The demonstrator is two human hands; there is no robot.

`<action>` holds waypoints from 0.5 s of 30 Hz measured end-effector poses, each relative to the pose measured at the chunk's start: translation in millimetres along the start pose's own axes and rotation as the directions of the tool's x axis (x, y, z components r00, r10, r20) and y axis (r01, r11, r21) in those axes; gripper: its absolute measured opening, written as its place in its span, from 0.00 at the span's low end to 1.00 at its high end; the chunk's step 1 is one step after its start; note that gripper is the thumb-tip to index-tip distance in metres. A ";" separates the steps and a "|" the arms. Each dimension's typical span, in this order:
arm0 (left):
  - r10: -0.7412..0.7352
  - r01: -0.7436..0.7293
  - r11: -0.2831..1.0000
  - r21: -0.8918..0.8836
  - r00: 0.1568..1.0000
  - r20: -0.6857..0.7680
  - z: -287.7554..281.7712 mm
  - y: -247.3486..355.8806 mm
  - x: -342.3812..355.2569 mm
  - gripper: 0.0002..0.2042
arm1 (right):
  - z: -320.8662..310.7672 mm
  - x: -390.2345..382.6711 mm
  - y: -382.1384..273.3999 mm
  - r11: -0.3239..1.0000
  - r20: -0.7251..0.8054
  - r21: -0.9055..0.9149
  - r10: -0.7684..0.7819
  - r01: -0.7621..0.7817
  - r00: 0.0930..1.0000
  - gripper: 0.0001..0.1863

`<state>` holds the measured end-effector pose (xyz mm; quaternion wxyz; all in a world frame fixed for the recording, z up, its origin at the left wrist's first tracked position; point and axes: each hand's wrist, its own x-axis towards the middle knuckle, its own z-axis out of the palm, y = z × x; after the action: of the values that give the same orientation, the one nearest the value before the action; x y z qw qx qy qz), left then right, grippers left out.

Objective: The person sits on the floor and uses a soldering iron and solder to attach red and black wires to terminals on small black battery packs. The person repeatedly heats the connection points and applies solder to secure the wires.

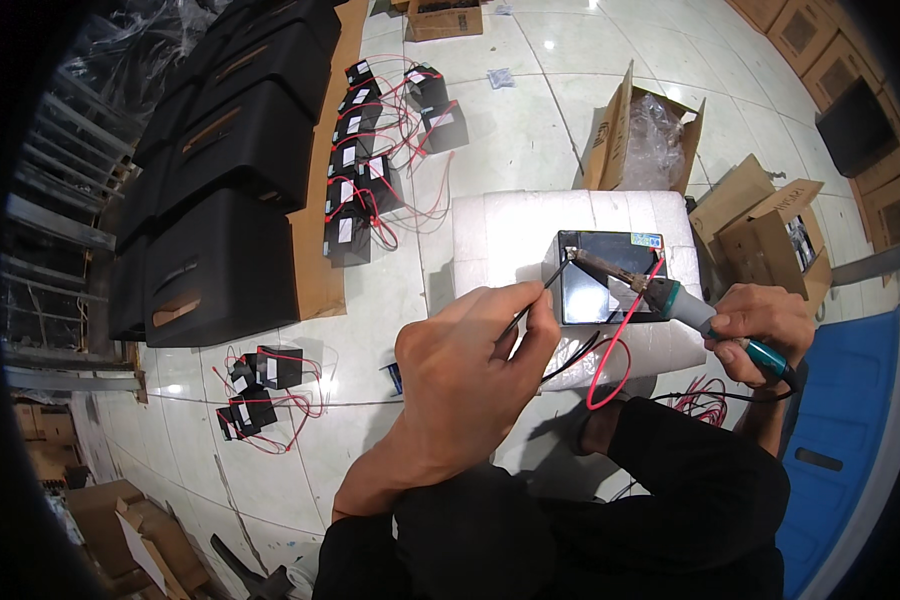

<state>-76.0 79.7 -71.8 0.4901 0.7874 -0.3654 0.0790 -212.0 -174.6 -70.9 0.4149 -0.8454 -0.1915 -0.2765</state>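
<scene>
A black box-shaped battery [610, 285] lies on a white foam block [485, 240] in front of me. My left hand [480, 365] pinches a black wire [560, 272], whose end meets the terminal at the battery's far left corner. In my right hand [765, 325] is a soldering iron [685, 308] with a grey and green handle. Its tip reaches across the battery to that same terminal, at the wire's end. A red wire [610, 375] runs from the battery's far right corner and loops down over the foam's near edge.
Several batteries with red wires [355, 160] stand on the tiled floor at the far left, with another group [260, 390] nearer. Large black cases [235, 270] line the left side. Open cardboard boxes [610, 140] stand behind and right of the foam. A blue surface [860, 400] is at right.
</scene>
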 end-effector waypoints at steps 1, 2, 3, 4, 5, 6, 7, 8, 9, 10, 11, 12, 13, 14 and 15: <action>0.007 -0.007 1.000 -0.011 1.000 0.001 0.2 -0.3 0.0 0.06 | -0.2 -0.3 0.3 1.000 0.003 0.002 0.004 -0.004 1.000 0.09; 0.011 -0.011 1.000 -0.019 1.000 0.003 0.5 -0.8 0.3 0.06 | -0.2 -0.5 0.6 1.000 0.006 0.005 0.007 -0.007 1.000 0.09; 0.012 -0.012 1.000 -0.025 1.000 0.006 0.9 -1.3 0.5 0.06 | 0.0 -0.6 0.8 1.000 0.006 0.003 0.002 -0.002 1.000 0.09; 0.015 -0.015 0.999 -0.029 1.000 0.005 1.2 -1.8 0.6 0.06 | 0.3 -0.5 1.1 1.000 0.006 0.002 -0.004 0.004 1.000 0.09; 0.016 -0.016 0.999 -0.031 1.000 0.006 1.6 -2.2 0.8 0.06 | 0.5 -0.4 1.2 1.000 0.006 0.000 -0.010 0.010 1.000 0.09; 0.017 -0.017 0.999 -0.031 1.000 0.008 1.9 -2.4 0.8 0.06 | 0.6 -0.3 0.8 1.000 0.006 0.003 -0.006 0.006 1.000 0.09; 0.013 -0.012 0.999 -0.036 1.000 0.007 2.2 -2.4 0.6 0.06 | 0.7 -0.3 0.2 1.000 0.005 0.006 -0.001 0.001 1.000 0.09; 0.008 -0.007 0.999 -0.038 1.000 0.008 2.3 -2.2 0.4 0.06 | 0.8 -0.2 -0.1 1.000 0.004 0.010 0.004 -0.004 1.000 0.09; 0.000 0.000 0.999 -0.037 1.000 0.010 2.5 -2.0 0.2 0.06 | 1.0 0.0 -0.2 1.000 0.001 0.007 0.000 0.000 1.000 0.09; 0.008 -0.008 0.999 -0.038 1.000 0.003 3.0 -2.0 0.3 0.06 | 1.3 0.2 0.0 1.000 -0.003 0.004 -0.004 0.004 1.000 0.09; 0.013 -0.013 0.999 -0.035 1.000 -0.003 3.5 -2.0 0.5 0.06 | 1.5 0.5 0.1 1.000 -0.007 0.001 -0.008 0.008 1.000 0.09; 0.015 -0.016 0.999 -0.030 1.000 -0.007 3.9 -1.9 0.8 0.05 | 1.3 0.7 0.0 1.000 -0.003 0.000 -0.009 0.009 1.000 0.09; 0.020 -0.020 0.999 -0.029 1.000 -0.006 3.9 -1.8 1.0 0.05 | 1.0 1.1 -0.1 1.000 0.001 -0.002 -0.010 0.010 1.000 0.09; 0.021 -0.021 0.999 -0.024 1.000 -0.003 3.7 -1.5 1.4 0.05 | 0.7 1.4 -0.4 1.000 0.004 -0.004 -0.011 0.011 1.000 0.09; 0.022 -0.022 1.000 -0.019 1.000 0.002 3.3 -1.1 1.7 0.05 | 0.6 1.7 -0.6 1.000 0.006 -0.005 -0.012 0.012 1.000 0.09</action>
<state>-74.9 76.4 -73.4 0.4964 0.7787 -0.3752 0.0799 -210.8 -173.6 -69.8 0.4106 -0.8461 -0.1971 -0.2769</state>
